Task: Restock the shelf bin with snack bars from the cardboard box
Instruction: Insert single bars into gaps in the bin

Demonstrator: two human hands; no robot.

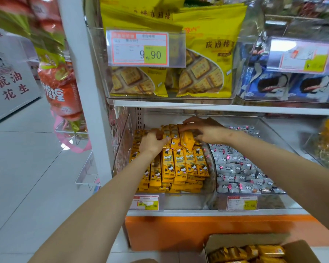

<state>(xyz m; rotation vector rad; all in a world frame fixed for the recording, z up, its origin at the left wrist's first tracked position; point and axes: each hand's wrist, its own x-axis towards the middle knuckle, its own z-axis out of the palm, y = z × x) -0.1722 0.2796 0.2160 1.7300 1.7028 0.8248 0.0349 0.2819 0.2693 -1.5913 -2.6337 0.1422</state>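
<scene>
Yellow snack bars (pixel 180 164) fill the clear shelf bin (pixel 122 149) on the lower shelf, stacked in rows. Both my hands reach into the bin's back part. My left hand (pixel 152 142) lies on the back row at the left, its fingers curled over the bars' tops. My right hand (pixel 205 130) is spread over the upright bars at the back, fingers touching their top ends. The cardboard box (pixel 296 251) stands on the floor at the bottom right, open, with more yellow bars (pixel 254 253) inside.
A neighbouring bin of grey wrapped sweets (pixel 241 168) sits right of the bars. Above, a bin holds yellow cracker bags (pixel 203 59) behind a 9.90 price tag (pixel 139 48). Orange snack bags (pixel 61 88) hang on the white post at the left. Tiled floor (pixel 23 168) lies to the left.
</scene>
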